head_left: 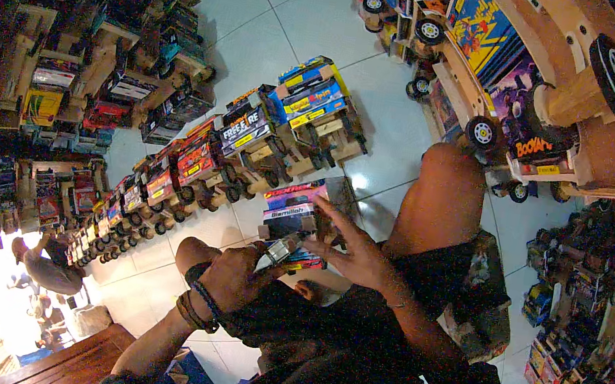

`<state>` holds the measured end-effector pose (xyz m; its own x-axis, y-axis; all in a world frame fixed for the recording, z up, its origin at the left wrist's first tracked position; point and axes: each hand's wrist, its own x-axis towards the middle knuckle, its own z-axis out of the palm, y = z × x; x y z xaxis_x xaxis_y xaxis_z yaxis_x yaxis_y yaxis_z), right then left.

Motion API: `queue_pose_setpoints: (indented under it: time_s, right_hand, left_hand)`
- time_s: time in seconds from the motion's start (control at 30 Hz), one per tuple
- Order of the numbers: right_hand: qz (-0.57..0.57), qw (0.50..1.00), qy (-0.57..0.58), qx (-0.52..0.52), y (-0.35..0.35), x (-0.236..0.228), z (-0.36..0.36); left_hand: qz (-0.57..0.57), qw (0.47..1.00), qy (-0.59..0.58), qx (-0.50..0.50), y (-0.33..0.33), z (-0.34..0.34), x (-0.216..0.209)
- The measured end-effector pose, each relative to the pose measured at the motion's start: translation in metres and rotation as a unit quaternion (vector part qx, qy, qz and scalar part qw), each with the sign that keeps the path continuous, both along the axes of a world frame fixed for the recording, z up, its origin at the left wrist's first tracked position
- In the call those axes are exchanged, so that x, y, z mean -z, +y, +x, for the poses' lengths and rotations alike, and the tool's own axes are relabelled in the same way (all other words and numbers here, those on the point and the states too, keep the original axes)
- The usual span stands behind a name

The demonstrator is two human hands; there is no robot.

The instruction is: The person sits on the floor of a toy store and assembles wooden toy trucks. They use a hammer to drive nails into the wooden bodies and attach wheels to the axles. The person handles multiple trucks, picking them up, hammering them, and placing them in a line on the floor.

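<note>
Between my knees a wooden toy truck (289, 217) with pink, blue and white printed panels stands tilted on the floor. My left hand (234, 270), with dark bands at its wrist, is closed round a small silvery metal tool (278, 253) held against the truck's near side. Blur and the hand itself hide the tool's exact kind. On the truck's right side my right hand (356, 253) has its fingers stretched apart, the fingertips at the truck's upper and lower edges. It grips nothing that I can see. The truck's underside is partly hidden by this hand.
A long row of finished toy trucks (197, 156) runs diagonally across the tiled floor (260, 2). More trucks stand stacked at left (109, 83) and right (589, 274). Large wooden trucks (493, 69) fill the upper right. A wooden bench (71, 363) stands lower left.
</note>
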<state>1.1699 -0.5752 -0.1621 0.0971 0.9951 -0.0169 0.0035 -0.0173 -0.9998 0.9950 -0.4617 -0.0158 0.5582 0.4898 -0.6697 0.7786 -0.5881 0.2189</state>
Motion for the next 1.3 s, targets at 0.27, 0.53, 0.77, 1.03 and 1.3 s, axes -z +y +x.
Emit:
queue_pose_setpoints:
  time_s: [0.27, 0.53, 0.77, 1.03, 1.3]
  right_hand:
    - [0.008, 0.988, -0.140, -0.066, -0.011, -0.006, 0.001]
    - [-0.054, 0.988, -0.121, -0.074, -0.009, -0.011, 0.001]
    - [-0.071, 0.987, -0.121, -0.075, -0.007, -0.013, 0.001]
    - [-0.079, 0.987, -0.115, -0.080, -0.005, -0.016, 0.004]
    - [-0.024, 0.996, -0.073, -0.042, -0.005, -0.014, 0.004]
  left_hand:
    - [0.001, 1.000, -0.012, 0.019, 0.001, 0.000, 0.004]
    - [-0.001, 0.999, -0.025, 0.024, 0.004, 0.001, 0.004]
    - [0.085, 0.984, -0.152, 0.035, 0.002, -0.006, 0.025]
    - [-0.021, 0.999, 0.044, 0.000, -0.001, 0.010, 0.005]
    - [-0.045, 0.995, 0.006, -0.093, -0.014, 0.020, 0.002]
